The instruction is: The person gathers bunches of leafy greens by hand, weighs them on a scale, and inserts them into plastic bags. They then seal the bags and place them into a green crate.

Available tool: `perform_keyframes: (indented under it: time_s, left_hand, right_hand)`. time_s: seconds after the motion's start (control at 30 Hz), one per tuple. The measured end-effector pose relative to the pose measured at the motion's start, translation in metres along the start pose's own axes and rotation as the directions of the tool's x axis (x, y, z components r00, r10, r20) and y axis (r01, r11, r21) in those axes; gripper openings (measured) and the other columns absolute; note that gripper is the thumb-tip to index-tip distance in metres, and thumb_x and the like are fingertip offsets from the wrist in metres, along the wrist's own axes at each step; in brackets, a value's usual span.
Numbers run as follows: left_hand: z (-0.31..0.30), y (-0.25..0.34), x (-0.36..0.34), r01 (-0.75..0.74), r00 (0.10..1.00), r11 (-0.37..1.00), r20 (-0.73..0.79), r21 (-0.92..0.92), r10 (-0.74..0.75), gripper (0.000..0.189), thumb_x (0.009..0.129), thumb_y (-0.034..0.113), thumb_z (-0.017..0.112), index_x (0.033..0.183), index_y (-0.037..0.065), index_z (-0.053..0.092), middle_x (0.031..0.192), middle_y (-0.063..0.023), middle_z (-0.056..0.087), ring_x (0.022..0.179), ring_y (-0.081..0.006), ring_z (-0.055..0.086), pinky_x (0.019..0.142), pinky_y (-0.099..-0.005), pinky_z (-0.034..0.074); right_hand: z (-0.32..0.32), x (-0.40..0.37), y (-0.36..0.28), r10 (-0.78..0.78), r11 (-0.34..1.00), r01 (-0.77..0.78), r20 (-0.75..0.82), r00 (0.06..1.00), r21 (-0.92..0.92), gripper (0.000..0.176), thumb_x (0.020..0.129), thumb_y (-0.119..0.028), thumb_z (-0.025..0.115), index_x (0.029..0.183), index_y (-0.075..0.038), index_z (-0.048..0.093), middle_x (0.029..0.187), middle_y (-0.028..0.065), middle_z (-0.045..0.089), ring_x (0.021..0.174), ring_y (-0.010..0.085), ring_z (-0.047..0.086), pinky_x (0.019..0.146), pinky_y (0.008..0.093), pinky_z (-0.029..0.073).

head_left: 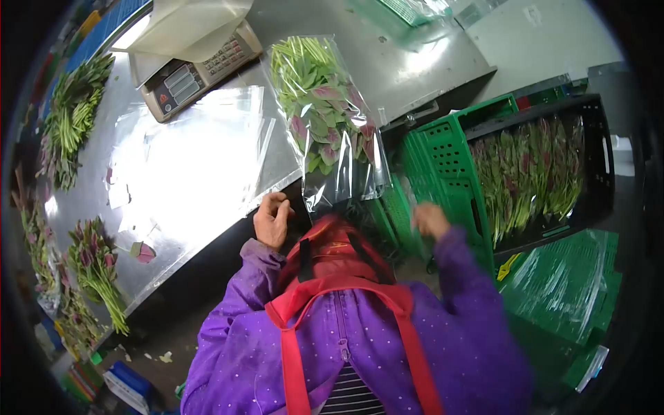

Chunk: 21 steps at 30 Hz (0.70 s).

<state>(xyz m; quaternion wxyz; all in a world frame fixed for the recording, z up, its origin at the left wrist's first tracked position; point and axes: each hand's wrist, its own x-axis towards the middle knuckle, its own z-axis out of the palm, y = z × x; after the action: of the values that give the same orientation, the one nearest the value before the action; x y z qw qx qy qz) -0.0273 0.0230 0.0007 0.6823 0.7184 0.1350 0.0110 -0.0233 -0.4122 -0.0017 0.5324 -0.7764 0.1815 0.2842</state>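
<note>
My left hand (272, 221) is at the front edge of the metal table (183, 254), its fingers loosely curled with nothing visible in them. Ahead and to its right, a clear plastic bag (346, 181) of leafy greens (325, 111) lies at the table edge, stems pointing away and the near end hanging over. The leaves are green and purple-red. Motion blurs my right hand (430, 220), which is beside an upright green crate (460, 180); its fingers cannot be made out.
Flat clear bags (187, 149) lie on the table near a scale (200, 72). Loose bunches of greens (95, 266) line the left side. At right, a black crate (600, 162) holds packed greens, above a green crate (560, 283) with plastic film.
</note>
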Motion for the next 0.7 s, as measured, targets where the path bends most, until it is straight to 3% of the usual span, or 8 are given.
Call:
perform_keyframes:
  time_s: [0.03, 0.07, 0.17, 0.23, 0.33, 0.43, 0.57, 0.7]
  left_hand:
    - [-0.002, 0.007, 0.003, -0.131, 0.988, 0.970, -0.051, 0.206, 0.145, 0.017, 0.086, 0.008, 0.059, 0.103, 0.003, 0.056, 0.069, -0.0065, 0.060, 0.064, -0.0159, 0.061, 0.058, -0.0252, 0.046]
    - [-0.004, 0.003, 0.007, -0.148, 0.987, 0.963, -0.025, 0.223, 0.158, 0.037, 0.079, 0.006, 0.066, 0.113, 0.007, 0.053, 0.088, -0.0093, 0.062, 0.080, -0.0221, 0.062, 0.069, -0.0303, 0.047]
    - [-0.004, 0.027, 0.028, -0.512, 0.840, 0.561, 0.242, 0.651, 0.486, 0.058, 0.068, 0.002, 0.073, 0.119, 0.009, 0.046, 0.115, -0.0137, 0.054, 0.103, -0.0272, 0.055, 0.085, -0.0372, 0.043]
    - [0.003, 0.014, 0.041, -0.573, 0.799, 0.530, 0.284, 0.625, 0.530, 0.063, 0.061, 0.005, 0.076, 0.117, 0.014, 0.047, 0.126, -0.0130, 0.047, 0.113, -0.0327, 0.047, 0.092, -0.0432, 0.036]
    - [0.017, 0.024, 0.053, -0.647, 0.732, 0.490, 0.297, 0.584, 0.613, 0.043, 0.063, 0.009, 0.073, 0.101, 0.014, 0.055, 0.122, -0.0086, 0.051, 0.110, -0.0297, 0.050, 0.088, -0.0428, 0.037]
    - [0.017, 0.029, 0.063, -0.756, 0.626, 0.365, 0.435, 0.543, 0.647, 0.029, 0.064, 0.009, 0.071, 0.089, 0.012, 0.057, 0.116, -0.0067, 0.055, 0.106, -0.0279, 0.053, 0.086, -0.0423, 0.039]
    - [0.014, 0.022, 0.063, -0.767, 0.609, 0.354, 0.435, 0.535, 0.663, 0.023, 0.065, 0.008, 0.070, 0.084, 0.012, 0.058, 0.115, -0.0057, 0.056, 0.106, -0.0268, 0.054, 0.086, -0.0410, 0.040]
    - [0.026, 0.027, 0.059, -0.766, 0.615, 0.395, 0.401, 0.508, 0.679, 0.022, 0.066, 0.010, 0.070, 0.085, 0.013, 0.059, 0.120, -0.0057, 0.055, 0.109, -0.0263, 0.053, 0.090, -0.0422, 0.038]
  right_hand:
    - [0.002, 0.028, -0.031, -0.102, 0.994, 0.103, -0.014, 0.995, 0.035, 0.029, 0.093, -0.033, 0.050, 0.088, -0.007, 0.061, 0.071, 0.0046, 0.062, 0.053, 0.0105, 0.052, 0.047, 0.0253, 0.040]
    - [0.021, 0.037, -0.081, -0.042, 0.967, 0.047, -0.026, 0.999, 0.249, 0.034, 0.094, -0.037, 0.048, 0.100, -0.006, 0.060, 0.084, 0.0056, 0.065, 0.063, 0.0102, 0.056, 0.055, 0.0229, 0.042]
    - [0.031, 0.078, -0.137, 0.020, 0.972, -0.039, 0.087, 0.996, 0.233, 0.055, 0.088, -0.053, 0.052, 0.112, -0.003, 0.057, 0.093, 0.0048, 0.065, 0.077, 0.0094, 0.057, 0.063, 0.0224, 0.040]
    - [0.035, 0.092, -0.151, 0.021, 0.963, -0.076, 0.208, 0.978, 0.258, 0.044, 0.089, -0.045, 0.055, 0.107, -0.005, 0.060, 0.091, 0.0047, 0.066, 0.075, 0.0094, 0.058, 0.063, 0.0228, 0.040]
    - [0.041, 0.100, -0.145, -0.148, 0.988, 0.153, 0.254, 0.956, 0.000, 0.030, 0.089, -0.035, 0.059, 0.098, -0.006, 0.062, 0.084, 0.0035, 0.065, 0.072, 0.0096, 0.058, 0.064, 0.0232, 0.040]
    - [0.036, 0.103, -0.136, -0.137, 0.975, 0.088, 0.242, 0.960, 0.204, 0.015, 0.088, -0.025, 0.060, 0.089, -0.009, 0.060, 0.080, 0.0022, 0.063, 0.070, 0.0099, 0.058, 0.065, 0.0214, 0.041]
    - [0.041, 0.088, -0.158, 0.030, 0.949, -0.086, 0.183, 0.983, 0.304, 0.027, 0.090, -0.034, 0.057, 0.099, -0.009, 0.058, 0.084, 0.0023, 0.062, 0.076, 0.0128, 0.059, 0.071, 0.0279, 0.044]
    - [0.058, 0.107, -0.131, -0.112, 0.945, 0.031, 0.234, 0.966, 0.325, 0.015, 0.089, -0.023, 0.058, 0.094, -0.008, 0.059, 0.083, 0.0017, 0.062, 0.075, 0.0112, 0.059, 0.069, 0.0252, 0.046]
